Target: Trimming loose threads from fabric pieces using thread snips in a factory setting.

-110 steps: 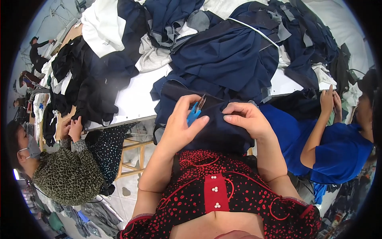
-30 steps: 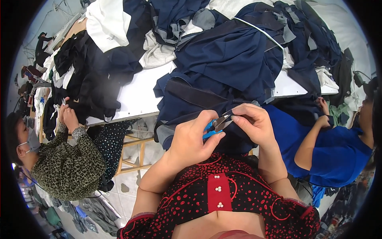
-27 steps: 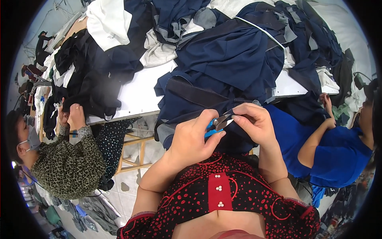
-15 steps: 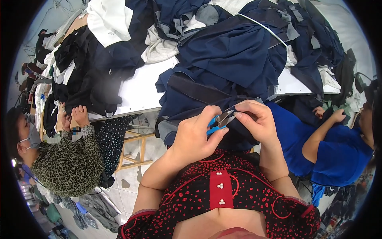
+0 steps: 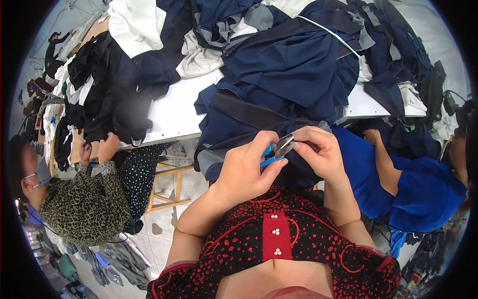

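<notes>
My left hand [image 5: 245, 163] is closed around a small pair of thread snips [image 5: 268, 157] with blue handles, their metal blades pointing up and right. The blade tips are close to the fingertips of my right hand [image 5: 321, 152]. That hand is closed in a pinch on the edge of a dark navy garment [image 5: 229, 135], though my fingers partly hide the pinched spot. The garment drapes off the table's near edge in front of me. Whether the blades touch the cloth, I cannot tell.
More navy cloth [image 5: 298, 65] is heaped on the white table [image 5: 172, 117], with a white cord [image 5: 328, 34] across it. Black cloth [image 5: 114, 107] and a white piece [image 5: 137, 25] lie left. A person in patterned clothing [image 5: 82, 209] sits left, another in blue [image 5: 423, 199] right. A wooden stool [image 5: 172, 184] stands below.
My hands stay nearly in place, and the snips' blades look closer together. The person on the right has moved an arm inward; the left person's hands have shifted slightly.
</notes>
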Available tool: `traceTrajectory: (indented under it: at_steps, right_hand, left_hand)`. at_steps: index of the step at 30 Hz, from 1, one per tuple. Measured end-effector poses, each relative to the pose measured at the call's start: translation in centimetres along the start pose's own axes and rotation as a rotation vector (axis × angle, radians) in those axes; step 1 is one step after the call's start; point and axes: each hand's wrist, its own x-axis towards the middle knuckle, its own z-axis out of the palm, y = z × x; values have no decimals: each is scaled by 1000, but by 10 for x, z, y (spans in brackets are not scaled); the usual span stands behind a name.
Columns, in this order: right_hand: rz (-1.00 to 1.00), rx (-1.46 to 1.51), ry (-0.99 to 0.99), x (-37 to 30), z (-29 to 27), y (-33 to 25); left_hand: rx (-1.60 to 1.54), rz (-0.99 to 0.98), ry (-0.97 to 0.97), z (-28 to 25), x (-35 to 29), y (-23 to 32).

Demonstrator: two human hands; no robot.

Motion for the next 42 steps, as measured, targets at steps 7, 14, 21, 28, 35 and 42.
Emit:
traceTrajectory:
  at_steps: [7, 14, 21, 28, 35, 42]
  right_hand:
    - [-51, -76, -9, 6, -7, -1]
    - [-30, -75, -17, 6, -8, -6]
    - [-52, -82, -13, 6, -7, -8]
    - [-73, -103, -18, 5, -6, -3]
    - [-63, -77, -11, 3, -6, 0]
    - [-111, -83, -29, 2, -6, 1]
  left_hand:
    - [10, -23, -32, -4, -1, 0]
    - [26, -8, -19, -4, 1, 2]
    - [51, -3, -20, -3, 1, 1]
    - [-8, -16, -13, -1, 3, 1]
    - [53, 29, -11, 2, 2, -1]
    - [-512, -180, -144, -2, 1, -11]
